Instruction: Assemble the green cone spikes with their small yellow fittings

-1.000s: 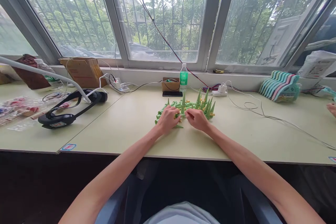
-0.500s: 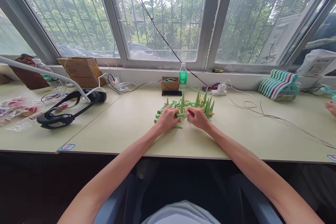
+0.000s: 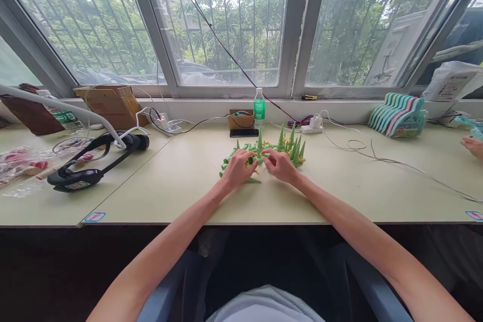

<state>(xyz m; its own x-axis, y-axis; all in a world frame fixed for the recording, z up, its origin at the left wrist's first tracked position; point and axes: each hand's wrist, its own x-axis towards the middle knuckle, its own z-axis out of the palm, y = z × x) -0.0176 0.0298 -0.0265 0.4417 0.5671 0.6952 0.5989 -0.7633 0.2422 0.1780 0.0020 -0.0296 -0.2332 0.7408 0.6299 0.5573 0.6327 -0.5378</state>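
Observation:
My left hand (image 3: 238, 167) is closed loosely over a small green plastic tube (image 3: 249, 160), whose end shows between the thumb and forefinger. Facing it, my right hand (image 3: 281, 165) has its thumb and forefinger apart with nothing visible between them. A green cone-shaped piece (image 3: 260, 140) stands upright just beyond the fingertips. Several more green cones (image 3: 292, 147) with small yellow parts stand clustered behind my right hand. Green tube-like pieces lie by my left hand, partly covered by it. One pointed green piece (image 3: 254, 180) lies flat below that hand.
At the back stand a green-labelled bottle (image 3: 259, 106), a small open cardboard box (image 3: 241, 119) and a black phone (image 3: 244, 133). A black headset (image 3: 77, 176) lies left. Pastel hangers (image 3: 397, 115) and a white cable (image 3: 411, 163) are right. Another person's hand (image 3: 472, 146) shows at the right edge.
My right hand's fingers have spread from a closed pinch. The green tube at my left fingertips has drawn back into that hand. The view has shifted slightly.

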